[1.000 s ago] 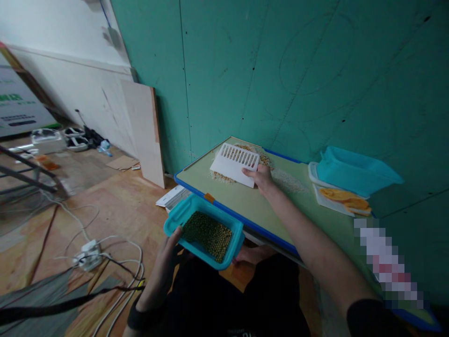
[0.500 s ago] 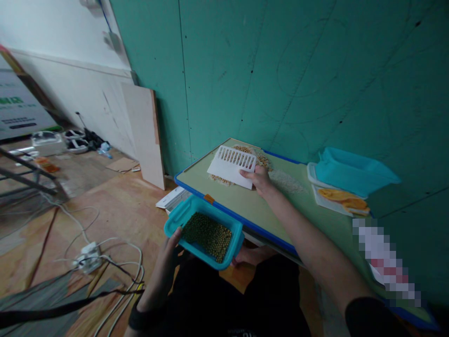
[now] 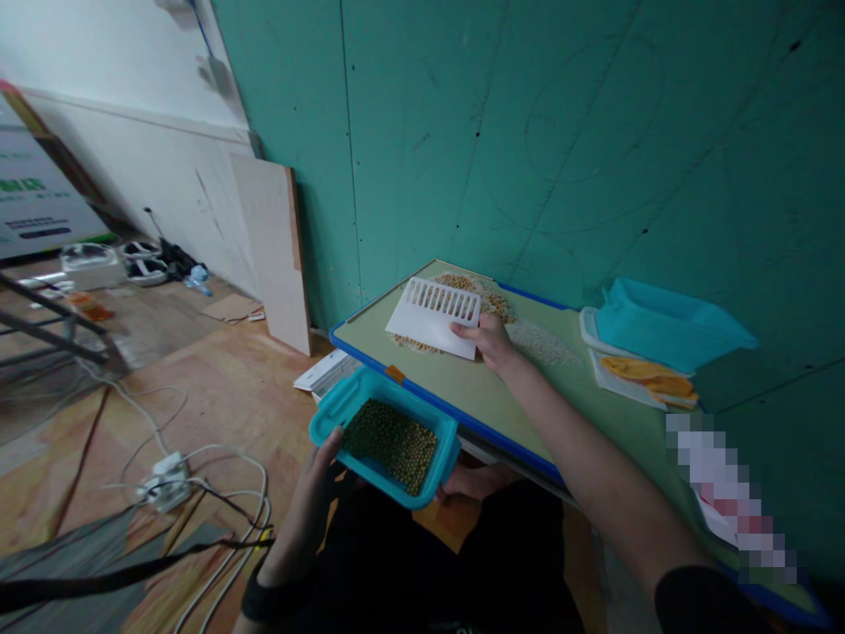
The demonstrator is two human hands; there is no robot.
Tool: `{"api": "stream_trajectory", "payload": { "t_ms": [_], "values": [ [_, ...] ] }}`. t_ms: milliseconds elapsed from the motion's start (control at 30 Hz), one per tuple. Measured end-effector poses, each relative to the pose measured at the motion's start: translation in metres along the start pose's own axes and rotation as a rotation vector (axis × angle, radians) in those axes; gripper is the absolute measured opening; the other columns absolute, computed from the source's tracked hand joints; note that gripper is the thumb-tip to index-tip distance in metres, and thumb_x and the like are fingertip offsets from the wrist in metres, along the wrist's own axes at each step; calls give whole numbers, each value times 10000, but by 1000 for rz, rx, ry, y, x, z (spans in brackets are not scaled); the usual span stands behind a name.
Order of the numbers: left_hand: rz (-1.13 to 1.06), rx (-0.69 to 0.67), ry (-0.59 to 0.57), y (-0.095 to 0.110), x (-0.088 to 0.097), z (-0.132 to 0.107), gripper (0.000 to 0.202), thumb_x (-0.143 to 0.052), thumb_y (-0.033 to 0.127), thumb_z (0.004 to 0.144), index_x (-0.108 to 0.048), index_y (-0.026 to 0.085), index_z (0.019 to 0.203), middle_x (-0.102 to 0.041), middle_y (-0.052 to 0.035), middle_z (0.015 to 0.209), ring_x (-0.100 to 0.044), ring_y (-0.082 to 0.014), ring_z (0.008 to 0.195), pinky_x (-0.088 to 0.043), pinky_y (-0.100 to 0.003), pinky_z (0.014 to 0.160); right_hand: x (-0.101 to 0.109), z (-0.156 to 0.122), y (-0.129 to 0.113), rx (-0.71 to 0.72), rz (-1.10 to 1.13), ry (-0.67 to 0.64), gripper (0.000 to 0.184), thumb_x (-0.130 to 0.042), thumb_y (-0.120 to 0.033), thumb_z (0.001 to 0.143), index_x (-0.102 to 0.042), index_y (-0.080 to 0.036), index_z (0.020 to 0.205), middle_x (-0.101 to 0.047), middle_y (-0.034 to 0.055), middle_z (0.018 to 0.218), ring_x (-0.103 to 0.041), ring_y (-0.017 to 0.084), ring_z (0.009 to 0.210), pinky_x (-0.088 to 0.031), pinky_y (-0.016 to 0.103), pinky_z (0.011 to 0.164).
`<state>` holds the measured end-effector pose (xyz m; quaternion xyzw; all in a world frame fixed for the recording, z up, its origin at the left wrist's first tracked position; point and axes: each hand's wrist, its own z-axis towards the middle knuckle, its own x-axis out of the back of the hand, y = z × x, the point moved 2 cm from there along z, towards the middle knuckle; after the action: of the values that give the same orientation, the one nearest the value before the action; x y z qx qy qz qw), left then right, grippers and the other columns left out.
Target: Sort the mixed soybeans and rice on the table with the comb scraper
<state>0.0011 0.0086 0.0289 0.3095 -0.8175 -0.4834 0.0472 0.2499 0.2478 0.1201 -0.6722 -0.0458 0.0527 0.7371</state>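
Note:
My right hand [image 3: 489, 338] reaches across the green table [image 3: 462, 387] and grips the near corner of a white slotted scraper [image 3: 432, 316]. The scraper stands tilted over a scatter of yellow beans [image 3: 485, 295], with a patch of white grains [image 3: 545, 343] to its right. My left hand [image 3: 321, 462] holds the near-left side of a teal tray [image 3: 336, 407] filled with green beans [image 3: 389, 443], just below the table's blue front edge, over my lap. Another hand [image 3: 472, 482] shows under the tray's right end.
A teal tray [image 3: 666, 321] rests on white lids with orange pieces [image 3: 650, 374] at the table's right. A wooden board [image 3: 270, 246] leans on the green wall. Cables and a power strip [image 3: 165, 480] lie on the wooden floor at left.
My right hand has drawn the scraper slightly leftward and toward me over the yellow beans. The tray of green beans has stayed put.

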Motion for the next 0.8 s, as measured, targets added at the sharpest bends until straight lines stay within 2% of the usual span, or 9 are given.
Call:
{"api": "stream_trajectory", "payload": {
  "t_ms": [200,400,533,667,800],
  "values": [
    [8,9,2,4,-4,-7,518,-662,499,878,-631,229,1319,-742,-133,1136,-743,-266,870,-608,-397,727,-1,-2,-1,-25,35,-14,483,-909,-332,469,-740,-161,888,-805,92,957,-738,260,851,-577,379,777],
    [20,36,24,1,-3,-3,569,-691,500,844,-618,227,1338,-719,-151,1206,-742,-288,907,-609,-392,687,0,-3,1,-9,15,-36,479,-907,-336,488,-748,-162,905,-804,86,963,-737,256,863,-577,391,805],
    [6,85,-6,-4,-7,-4,591,-698,523,835,-646,178,1313,-767,-162,1053,-760,-306,866,-615,-397,691,1,-2,3,-12,2,-39,458,-903,-341,508,-749,-165,902,-803,80,946,-736,255,856,-580,402,809],
    [-2,83,-31,-3,-14,-11,540,-686,484,860,-663,240,1342,-791,-132,968,-767,-323,913,-620,-409,724,0,-3,2,-17,9,-32,448,-908,-327,486,-750,-165,873,-805,73,923,-734,245,831,-578,391,806],
    [-10,97,-36,-3,-14,-12,604,-711,547,814,-675,247,1337,-790,-145,958,-762,-356,943,-621,-439,737,-3,-5,0,-12,23,-54,491,-919,-349,472,-746,-164,893,-805,73,936,-733,240,831,-574,385,808]
  ]
}}
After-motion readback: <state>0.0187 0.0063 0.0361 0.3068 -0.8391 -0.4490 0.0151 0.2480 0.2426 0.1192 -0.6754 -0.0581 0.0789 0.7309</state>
